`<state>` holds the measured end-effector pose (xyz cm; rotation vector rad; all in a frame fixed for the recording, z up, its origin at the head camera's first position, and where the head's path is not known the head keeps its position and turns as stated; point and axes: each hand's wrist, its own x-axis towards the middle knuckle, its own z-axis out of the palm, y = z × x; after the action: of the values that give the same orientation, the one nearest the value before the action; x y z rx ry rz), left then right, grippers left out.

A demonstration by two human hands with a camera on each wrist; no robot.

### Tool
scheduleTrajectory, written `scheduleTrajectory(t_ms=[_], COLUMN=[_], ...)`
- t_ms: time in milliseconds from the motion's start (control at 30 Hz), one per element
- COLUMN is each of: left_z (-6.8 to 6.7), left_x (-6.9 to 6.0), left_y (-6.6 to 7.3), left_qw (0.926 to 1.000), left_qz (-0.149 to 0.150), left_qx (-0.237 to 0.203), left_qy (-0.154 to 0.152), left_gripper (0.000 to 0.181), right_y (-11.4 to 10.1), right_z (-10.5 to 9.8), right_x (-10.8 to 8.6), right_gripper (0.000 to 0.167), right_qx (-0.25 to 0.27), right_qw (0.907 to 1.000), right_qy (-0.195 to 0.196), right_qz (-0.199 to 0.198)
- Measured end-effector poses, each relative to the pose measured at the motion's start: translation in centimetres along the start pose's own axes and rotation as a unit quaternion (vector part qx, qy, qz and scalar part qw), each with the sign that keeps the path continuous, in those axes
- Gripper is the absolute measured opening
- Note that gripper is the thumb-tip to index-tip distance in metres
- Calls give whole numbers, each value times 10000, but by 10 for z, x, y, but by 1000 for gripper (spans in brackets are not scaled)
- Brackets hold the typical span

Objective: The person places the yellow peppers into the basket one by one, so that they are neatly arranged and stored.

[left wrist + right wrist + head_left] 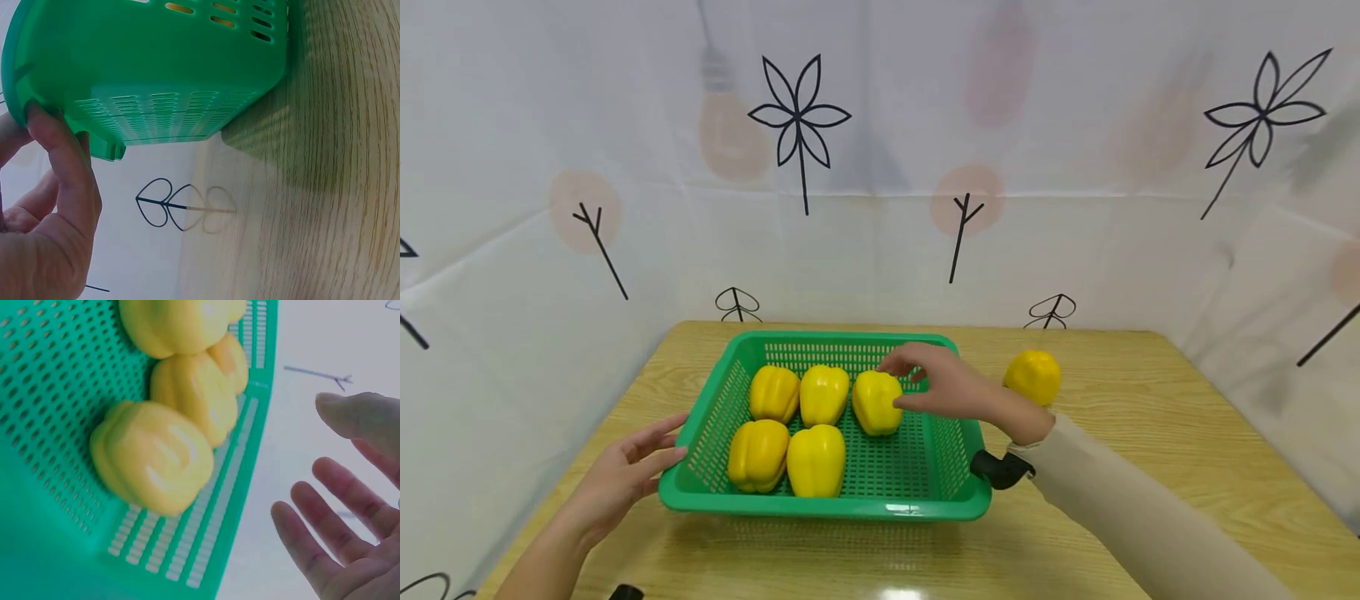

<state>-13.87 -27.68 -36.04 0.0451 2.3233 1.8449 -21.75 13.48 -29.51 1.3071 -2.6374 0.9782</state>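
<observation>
A green plastic basket [824,506] with slotted walls holds several yellow bell peppers, among them a front one [817,462] and a back-left one [774,393]. My left hand [625,471] touches the outer left rim of the basket with its fingertips. In the left wrist view those fingers [75,181] bend up against the rim's underside. Over the basket's right half, my right hand [943,385] is beside the back-row right pepper [877,403]. The right wrist view shows its fingers spread and apart from the nearest pepper [153,459], with nothing in them.
Another yellow bell pepper [1033,377] lies on the wooden table [1120,417], right of the basket and behind my right forearm. A white patterned cloth [880,167] hangs behind the table and along its sides.
</observation>
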Motion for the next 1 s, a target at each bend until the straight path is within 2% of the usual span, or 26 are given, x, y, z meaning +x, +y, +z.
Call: scheduleTrajectory(t_ms=[167, 333, 467, 800, 1000], left_z=[0, -1, -2, 1, 2], left_x=[-1, -2, -2, 0, -1], left_y=[-1, -1, -1, 0, 1], left_qw=[10000, 9999, 10000, 10000, 10000], left_qz=[86, 87, 41, -15, 29], left_qx=[-9, -32, -23, 53, 12], left_qy=[-43, -56, -17, 31, 50], left_gripper=[59, 57, 57, 61, 60], right_y=[15, 27, 35, 55, 68], right_z=[-8, -11, -13, -23, -26], right_x=[-21, -39, -52, -83, -97], right_gripper=[33, 28, 28, 31, 30], right_qx=[-99, 63, 145, -608, -795], right_qw=[9982, 9941, 9918, 9823, 9767], right_qy=[577, 1068, 1265, 1700, 1851], right_qz=[-91, -185, -45, 506, 733])
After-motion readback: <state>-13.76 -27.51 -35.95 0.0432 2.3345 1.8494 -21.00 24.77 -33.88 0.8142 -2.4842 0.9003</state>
